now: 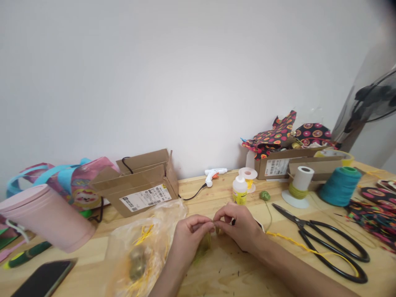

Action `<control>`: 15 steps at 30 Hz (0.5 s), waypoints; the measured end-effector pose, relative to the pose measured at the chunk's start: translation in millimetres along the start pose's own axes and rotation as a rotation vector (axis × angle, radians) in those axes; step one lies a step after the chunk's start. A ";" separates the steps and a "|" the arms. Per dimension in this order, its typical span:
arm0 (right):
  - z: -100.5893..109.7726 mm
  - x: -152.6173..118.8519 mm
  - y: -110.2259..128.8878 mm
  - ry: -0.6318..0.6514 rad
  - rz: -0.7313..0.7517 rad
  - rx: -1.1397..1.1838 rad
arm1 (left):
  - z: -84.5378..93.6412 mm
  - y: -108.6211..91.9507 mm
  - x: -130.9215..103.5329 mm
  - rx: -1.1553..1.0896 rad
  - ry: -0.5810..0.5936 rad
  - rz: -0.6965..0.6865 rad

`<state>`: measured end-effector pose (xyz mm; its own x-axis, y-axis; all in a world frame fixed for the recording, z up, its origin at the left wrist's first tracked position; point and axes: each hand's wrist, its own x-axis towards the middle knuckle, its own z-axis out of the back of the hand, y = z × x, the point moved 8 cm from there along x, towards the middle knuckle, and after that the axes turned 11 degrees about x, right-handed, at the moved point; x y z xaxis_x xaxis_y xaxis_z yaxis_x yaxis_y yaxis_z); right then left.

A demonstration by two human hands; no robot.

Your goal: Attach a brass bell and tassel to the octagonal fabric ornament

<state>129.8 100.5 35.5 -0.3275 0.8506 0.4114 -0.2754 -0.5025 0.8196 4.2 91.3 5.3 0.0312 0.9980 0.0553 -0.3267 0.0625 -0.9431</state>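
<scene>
My left hand (pixel 193 231) and my right hand (pixel 236 227) meet fingertip to fingertip above the table, both closed in a pinch. Olive-green cord (pixel 204 244) is between the fingers and hangs blurred below my left hand. Its exact shape is partly hidden by the fingers. Beyond my right hand lies a small ball of green cord (pixel 265 195), with a strand running down toward that hand. A glue bottle (pixel 239 190) stands just behind the hands. To the left is a clear plastic bag (pixel 161 222) holding yellow cords and a brass-coloured round object (pixel 137 263).
Right: black-handled scissors (pixel 312 235), a white spool with green cord (pixel 298 189), a teal thread cone (pixel 340 185) and an open box (pixel 275 167). Behind: a glue gun (pixel 213 175). Left: a cardboard box (pixel 142 181), pink bin (pixel 46 218) and phone (pixel 45 278).
</scene>
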 end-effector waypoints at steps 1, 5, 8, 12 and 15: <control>-0.3 0.2 -0.1 0.001 -0.001 0.002 | 1.8 -1.1 0.5 0.035 -0.017 -0.021; -2.5 -0.3 1.8 0.028 0.001 0.010 | 5.9 -5.9 1.5 0.125 -0.066 -0.080; -2.1 -1.3 4.6 0.028 0.010 0.011 | 6.6 -2.9 1.5 0.112 -0.083 -0.033; -1.5 -2.2 5.4 0.018 0.001 -0.010 | 6.3 2.4 1.5 0.085 -0.083 0.019; -2.0 -2.0 3.6 0.012 -0.011 -0.031 | 6.6 3.3 1.7 0.098 -0.077 0.016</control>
<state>127.7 96.7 36.9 -0.3352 0.8543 0.3973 -0.3068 -0.4977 0.8113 -3.0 93.3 4.4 -0.0464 0.9966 0.0687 -0.4175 0.0432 -0.9076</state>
